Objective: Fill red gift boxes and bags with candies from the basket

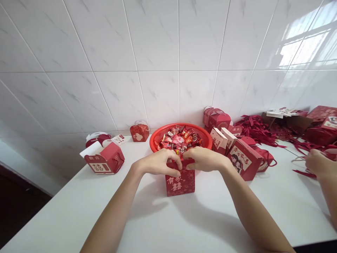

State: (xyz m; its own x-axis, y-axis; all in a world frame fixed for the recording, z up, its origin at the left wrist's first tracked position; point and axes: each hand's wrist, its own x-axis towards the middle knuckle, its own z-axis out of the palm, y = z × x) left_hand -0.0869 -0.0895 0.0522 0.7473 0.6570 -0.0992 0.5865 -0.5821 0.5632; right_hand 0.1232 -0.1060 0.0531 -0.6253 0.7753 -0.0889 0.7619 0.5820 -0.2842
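A red gift box (181,183) with pale lettering stands upright on the white table, right in front of me. My left hand (160,162) grips its top edge from the left, thumb on the front face and fingers curled over. From the right, my right hand (204,158) pinches the same top edge, thumb bent against the front. Both hands cover most of the box's upper part. Just behind it sits a red plastic basket (156,133) heaped with wrapped candies (181,138).
Left are an open red box (112,156) and a small red box (139,132) by the tiled wall. Right of the basket stand several gift boxes (243,158) and a heap of red ribbons (254,128). Another person's hand (319,163) works at the far right.
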